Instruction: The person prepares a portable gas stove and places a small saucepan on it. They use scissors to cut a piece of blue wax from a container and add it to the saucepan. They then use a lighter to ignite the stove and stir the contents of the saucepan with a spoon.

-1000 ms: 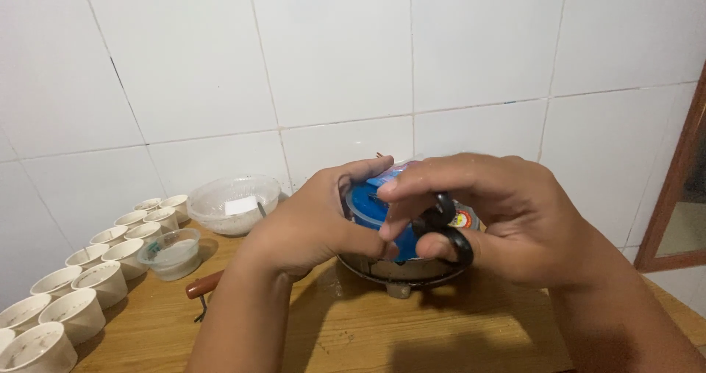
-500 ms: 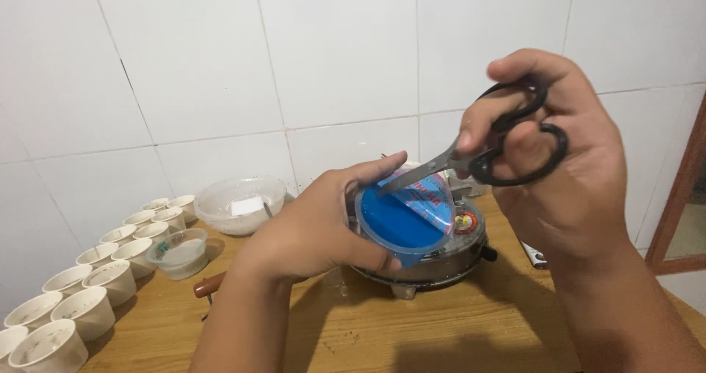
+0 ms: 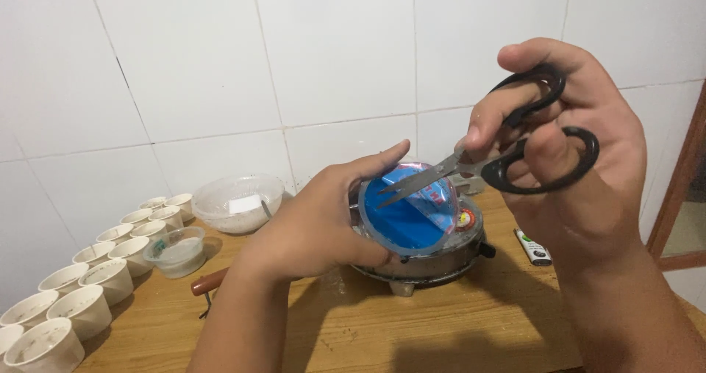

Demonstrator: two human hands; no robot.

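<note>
white tiled wall, wooden table point(image 3: 456, 329). left hand point(image 3: 323, 222) grips the blue-lidded cup point(image 3: 409, 210); right hand point(image 3: 566, 152) has raised the scissors point(image 3: 507, 149), tips now on the lid.

two rows of white paper cups point(image 3: 88, 277) line the wooden table point(image 3: 471, 329) at left, beside a clear bowl point(image 3: 237, 202), a small clear cup point(image 3: 175, 249) and a lighter point(image 3: 531, 246).

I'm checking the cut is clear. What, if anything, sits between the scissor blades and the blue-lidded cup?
Nothing visible. The scissors tips already lie against the cup's blue film. The left hand grips the cup's side, its fingertips just left of the blades.
</note>
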